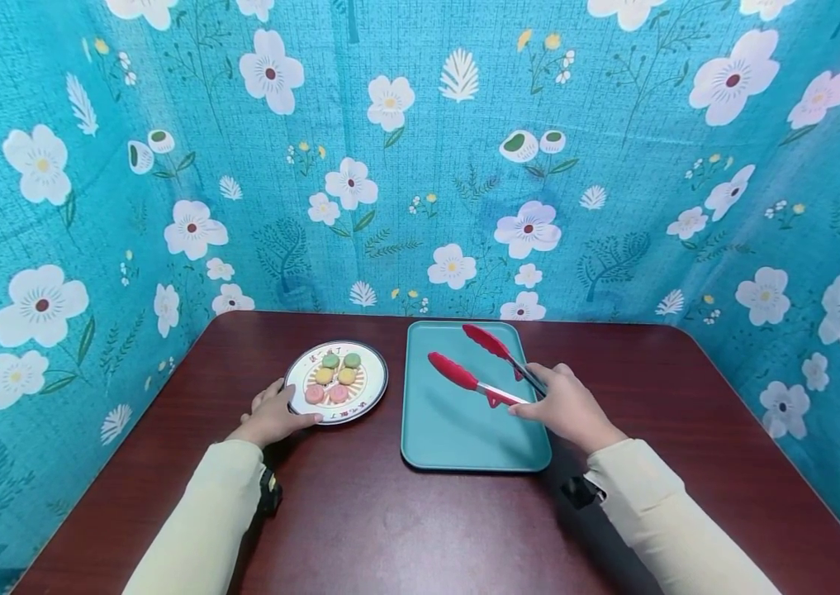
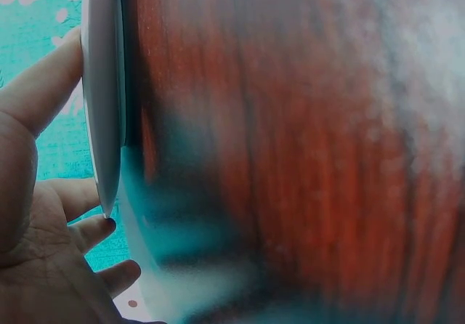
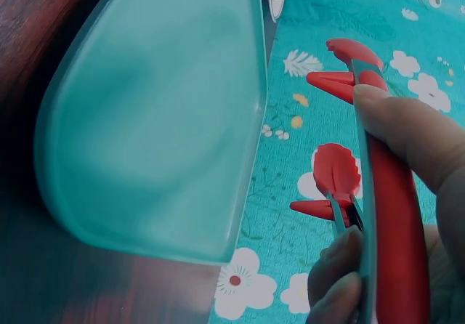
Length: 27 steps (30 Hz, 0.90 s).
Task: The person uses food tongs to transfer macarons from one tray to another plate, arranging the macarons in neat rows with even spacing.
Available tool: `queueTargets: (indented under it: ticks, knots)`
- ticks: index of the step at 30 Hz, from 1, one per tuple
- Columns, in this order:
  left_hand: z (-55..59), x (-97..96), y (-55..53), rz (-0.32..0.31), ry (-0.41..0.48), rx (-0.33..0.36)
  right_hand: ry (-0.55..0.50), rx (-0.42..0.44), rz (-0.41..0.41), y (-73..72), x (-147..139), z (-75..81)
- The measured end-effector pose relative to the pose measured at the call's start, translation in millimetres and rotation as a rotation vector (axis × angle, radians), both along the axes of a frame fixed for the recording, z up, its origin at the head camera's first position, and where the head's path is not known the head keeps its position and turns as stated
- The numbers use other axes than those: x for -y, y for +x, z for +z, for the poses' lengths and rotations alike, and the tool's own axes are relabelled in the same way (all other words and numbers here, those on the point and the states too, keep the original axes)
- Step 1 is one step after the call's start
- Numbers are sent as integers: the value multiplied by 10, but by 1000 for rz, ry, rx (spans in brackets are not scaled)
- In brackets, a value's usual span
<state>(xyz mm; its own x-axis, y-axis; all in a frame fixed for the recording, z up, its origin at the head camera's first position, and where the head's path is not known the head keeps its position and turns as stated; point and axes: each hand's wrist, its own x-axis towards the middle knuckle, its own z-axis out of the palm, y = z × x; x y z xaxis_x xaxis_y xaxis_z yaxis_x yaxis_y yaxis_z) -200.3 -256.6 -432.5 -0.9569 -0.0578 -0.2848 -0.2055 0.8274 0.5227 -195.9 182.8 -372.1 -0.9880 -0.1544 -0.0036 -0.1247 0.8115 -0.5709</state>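
A round white plate (image 1: 371, 382) with a dark rim and printed characters is on the left. On it are pairs of small round sweets, green (image 1: 330, 361), yellow (image 1: 347, 377) and pink (image 1: 339, 393), that look like macarons. My left hand (image 1: 269, 417) grips the plate's left edge, thumb along the near rim; in the left wrist view its fingertips reach the plate's edge (image 2: 102, 106). My right hand (image 1: 574, 406) holds red-tipped tongs (image 1: 453, 369) by their handles, the two arms spread apart with nothing between the tips. The tongs hang over a teal tray (image 1: 464, 442).
The tray lies in the middle of a dark brown wooden table (image 1: 360, 512), right of the plate. Behind and at both sides hangs a blue flowered cloth (image 1: 420, 207). Each wrist wears a black device (image 1: 269, 493).
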Motion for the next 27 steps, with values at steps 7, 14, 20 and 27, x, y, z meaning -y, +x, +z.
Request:
queueTargets:
  ticks: [7, 14, 20, 27]
  knots:
    - [12, -7, 16, -23, -4, -16, -21, -9, -25, 6, -109, -63]
    - [-2, 10, 9, -9, 10, -4, -31, -3, -70, 14, -183, -87]
    - [-23, 12, 18, -8, 13, -4, -30, -5, -97, 7, -270, -104]
    - [3, -1, 18, -5, 14, -6, -24, 8, -124, 6, -352, -122]
